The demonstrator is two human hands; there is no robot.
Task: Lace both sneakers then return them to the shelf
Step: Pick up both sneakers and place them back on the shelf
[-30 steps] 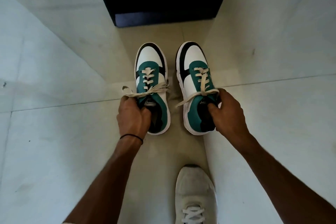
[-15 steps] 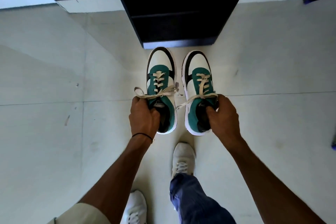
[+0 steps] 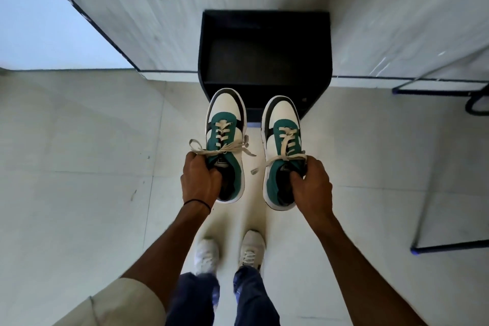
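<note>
Two white, green and black sneakers with cream laces hang in the air in front of me, toes pointing away. My left hand (image 3: 202,180) grips the left sneaker (image 3: 226,124) at its collar, fingers tucked inside the opening. My right hand (image 3: 311,185) grips the right sneaker (image 3: 281,127) the same way. Both have tied laces with loose ends dangling. Just beyond the toes stands the black shelf (image 3: 264,34), a low open box against the wall, its inside dark and bare.
My own feet in white shoes (image 3: 206,254) stand on the pale tiled floor below the sneakers. A dark metal frame (image 3: 423,219) stands at the right. A wall with a dark skirting line runs behind the shelf.
I have stood up: both sneakers rose off the floor in my hands. The view now takes in the whole shelf, more of the wall and both my feet.
</note>
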